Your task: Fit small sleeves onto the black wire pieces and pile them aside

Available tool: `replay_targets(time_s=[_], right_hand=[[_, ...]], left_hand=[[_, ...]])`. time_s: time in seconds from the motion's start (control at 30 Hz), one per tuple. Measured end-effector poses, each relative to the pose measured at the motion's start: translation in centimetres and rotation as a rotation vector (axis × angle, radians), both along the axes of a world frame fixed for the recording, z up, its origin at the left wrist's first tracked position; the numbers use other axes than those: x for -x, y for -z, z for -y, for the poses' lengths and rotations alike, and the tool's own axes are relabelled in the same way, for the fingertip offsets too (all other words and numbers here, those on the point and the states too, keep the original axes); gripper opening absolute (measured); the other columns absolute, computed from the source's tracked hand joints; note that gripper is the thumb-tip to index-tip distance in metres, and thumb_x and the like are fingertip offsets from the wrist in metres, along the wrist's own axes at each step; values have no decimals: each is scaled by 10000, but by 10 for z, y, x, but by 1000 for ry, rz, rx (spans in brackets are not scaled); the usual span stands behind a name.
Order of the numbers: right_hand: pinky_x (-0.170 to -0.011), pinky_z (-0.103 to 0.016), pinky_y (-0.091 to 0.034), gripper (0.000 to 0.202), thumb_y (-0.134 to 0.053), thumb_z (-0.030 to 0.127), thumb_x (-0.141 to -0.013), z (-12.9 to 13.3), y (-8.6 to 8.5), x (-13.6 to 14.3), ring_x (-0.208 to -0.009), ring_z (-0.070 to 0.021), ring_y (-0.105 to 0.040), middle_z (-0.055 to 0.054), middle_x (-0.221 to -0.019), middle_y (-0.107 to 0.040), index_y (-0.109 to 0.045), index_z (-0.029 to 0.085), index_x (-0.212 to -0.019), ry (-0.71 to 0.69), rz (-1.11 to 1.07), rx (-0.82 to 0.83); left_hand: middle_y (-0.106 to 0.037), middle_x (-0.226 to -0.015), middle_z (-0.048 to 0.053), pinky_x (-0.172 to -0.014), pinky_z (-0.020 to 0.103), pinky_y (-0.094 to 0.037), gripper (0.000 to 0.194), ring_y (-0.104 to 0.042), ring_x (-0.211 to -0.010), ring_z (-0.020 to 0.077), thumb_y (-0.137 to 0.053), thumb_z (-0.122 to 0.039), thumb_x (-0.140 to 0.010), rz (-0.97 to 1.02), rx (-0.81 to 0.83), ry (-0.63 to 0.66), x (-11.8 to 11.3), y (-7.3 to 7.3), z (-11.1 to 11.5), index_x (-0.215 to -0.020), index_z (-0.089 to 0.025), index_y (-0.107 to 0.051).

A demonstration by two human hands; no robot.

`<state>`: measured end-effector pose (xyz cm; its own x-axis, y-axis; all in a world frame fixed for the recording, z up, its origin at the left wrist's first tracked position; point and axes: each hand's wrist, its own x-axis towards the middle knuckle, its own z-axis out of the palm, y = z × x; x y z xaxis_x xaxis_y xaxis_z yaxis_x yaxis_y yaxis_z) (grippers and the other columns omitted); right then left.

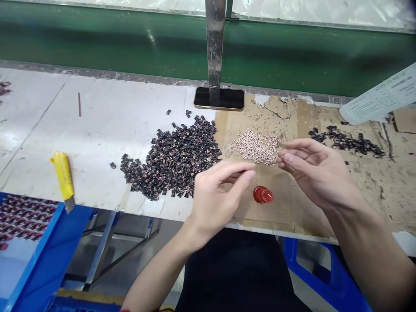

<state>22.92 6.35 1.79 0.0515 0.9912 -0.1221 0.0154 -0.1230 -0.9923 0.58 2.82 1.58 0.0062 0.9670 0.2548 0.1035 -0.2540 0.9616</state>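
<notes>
My left hand (216, 195) is over the right edge of a heap of small black parts (182, 156), its thumb and fingertips pinched together; anything between them is too small to make out. My right hand (313, 171) is at the right side of a pile of tiny copper-coloured pieces (256, 147), thumb pressed to its fingers, and what it pinches cannot be made out. Between and below the hands, a small red round object (262, 194) lies on the cardboard (276, 212).
A phone (219, 99) lies at the foot of a metal post (215, 43). Yellow cutter (63, 177) and thin brown stick (79, 104) are left. More dark parts (349, 141) and a printed white sheet (383, 95) are right. A blue tray (39, 255) stands lower left.
</notes>
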Motion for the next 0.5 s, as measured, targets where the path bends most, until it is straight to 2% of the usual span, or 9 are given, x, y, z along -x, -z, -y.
replay_targets(time_s=[0.1, 0.23, 0.33, 0.5], right_hand=[[-719, -193, -663, 219, -936, 279, -768, 16, -8, 3, -717, -108, -756, 15, -838, -806, -795, 279, -935, -80, -236, 128], [-719, -118, -639, 206, -906, 211, -812, 29, -11, 6, -714, -71, -756, 22, -850, -809, -807, 270, -983, -153, -399, 175], [-743, -112, -642, 215, -886, 173, -833, 32, -9, 3, -747, -71, -774, 22, -867, -813, -808, 266, -1010, -193, -402, 152], [-767, -127, -657, 302, -905, 98, -783, 36, -3, -2, -790, -93, -803, 30, -916, -825, -815, 279, -1007, -189, -245, 25]], left_hand=[[-836, -979, 32, -782, 207, -658, 124, -772, -810, 113, -751, -120, -939, -50, -113, 67, -16, -3, -2, -1023, -178, -820], [-846, -988, 40, -854, 234, -652, 123, -777, -847, 125, -754, -104, -938, -73, -158, 152, -24, -8, -2, -1018, -173, -816], [-851, -1029, 48, -869, 267, -658, 133, -794, -881, 149, -750, -111, -942, -71, -128, 213, -22, -11, -2, -1023, -190, -820], [-837, -952, 33, -832, 269, -638, 105, -761, -791, 135, -737, -124, -938, -122, -40, 263, -20, -12, 0, -968, -190, -812]])
